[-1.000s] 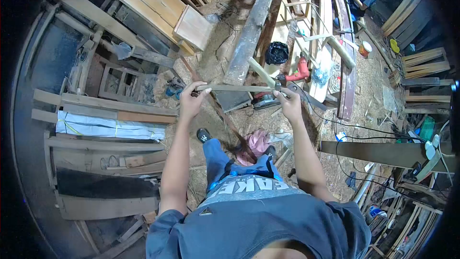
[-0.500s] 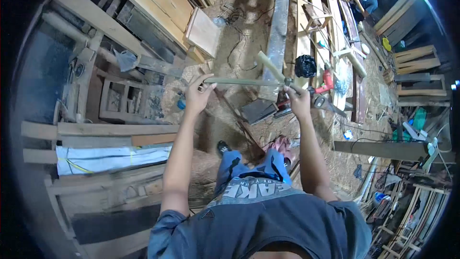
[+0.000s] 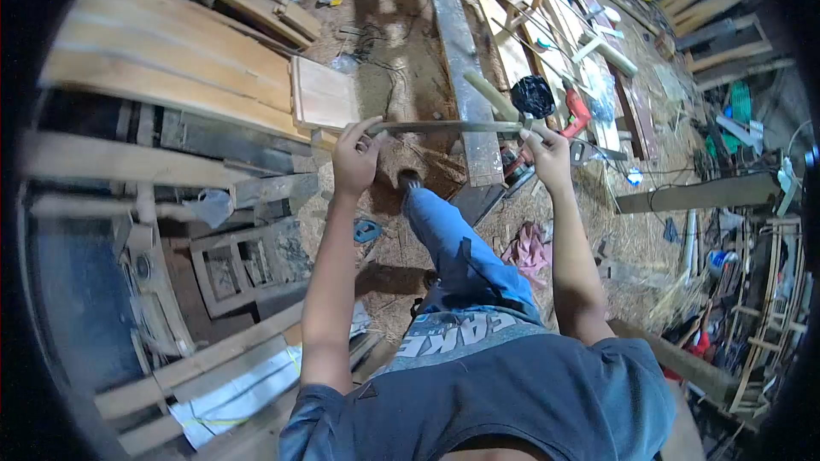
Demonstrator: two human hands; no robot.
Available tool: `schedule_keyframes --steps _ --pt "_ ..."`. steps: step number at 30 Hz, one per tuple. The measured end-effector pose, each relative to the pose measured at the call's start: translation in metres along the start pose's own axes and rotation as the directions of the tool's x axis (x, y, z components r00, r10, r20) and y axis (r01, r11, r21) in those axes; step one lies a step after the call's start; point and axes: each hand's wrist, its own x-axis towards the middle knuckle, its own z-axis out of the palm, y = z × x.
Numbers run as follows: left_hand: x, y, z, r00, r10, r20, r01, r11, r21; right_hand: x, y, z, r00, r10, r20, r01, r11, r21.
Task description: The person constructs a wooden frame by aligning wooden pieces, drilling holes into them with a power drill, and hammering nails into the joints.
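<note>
In the head view, the left hand (image 3: 357, 158), fingers curled, and the right hand (image 3: 547, 154), pinching, gripped a thin strip (image 3: 453, 127) stretched between them, its ends finger-hidden, while the creased shirt (image 3: 478, 393) legibly showed only "AKE".

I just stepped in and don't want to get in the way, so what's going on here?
Someone is holding a long thin strip level in front of them, the left hand at one end and the right hand at the other. A pale wooden piece slants off near the right hand. Ahead, a red drill lies by a black plastic bag among planks.
</note>
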Motion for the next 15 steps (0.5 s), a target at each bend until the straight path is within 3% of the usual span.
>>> schedule_keyframes --steps 5,6,8,11,12,13,15 --pt "0.104 -0.047 0.036 0.991 0.068 0.114 -0.07 0.997 0.012 0.061 0.02 0.018 0.991 0.036 -0.131 -0.039 0.999 -0.023" --pt "0.131 -0.055 0.045 0.983 0.141 0.121 -0.149 0.987 0.057 0.076 0.033 0.023 0.984 0.043 -0.175 -0.055 0.996 -0.064" --pt "0.185 -0.073 0.065 0.974 0.098 0.205 -0.104 0.994 0.019 0.12 0.077 0.038 0.964 -0.014 -0.265 0.001 0.999 -0.046" --pt "0.276 -0.095 0.099 0.924 0.113 0.366 -0.121 0.993 -0.001 0.167 0.072 0.055 0.944 0.093 -0.318 -0.09 0.996 0.023" --pt "0.302 -0.104 0.111 0.909 0.119 0.4 -0.121 0.992 -0.021 0.178 0.065 0.06 0.928 0.08 -0.364 -0.104 0.993 -0.049" --pt "0.322 -0.111 0.119 0.895 0.116 0.431 -0.109 0.993 -0.04 0.186 0.041 0.062 0.908 0.241 -0.344 -0.23 0.971 0.071" --pt "0.372 -0.111 0.137 0.863 0.151 0.482 -0.129 0.989 -0.078 0.206 0.022 0.066 0.835 0.412 -0.365 -0.358 0.91 0.208"
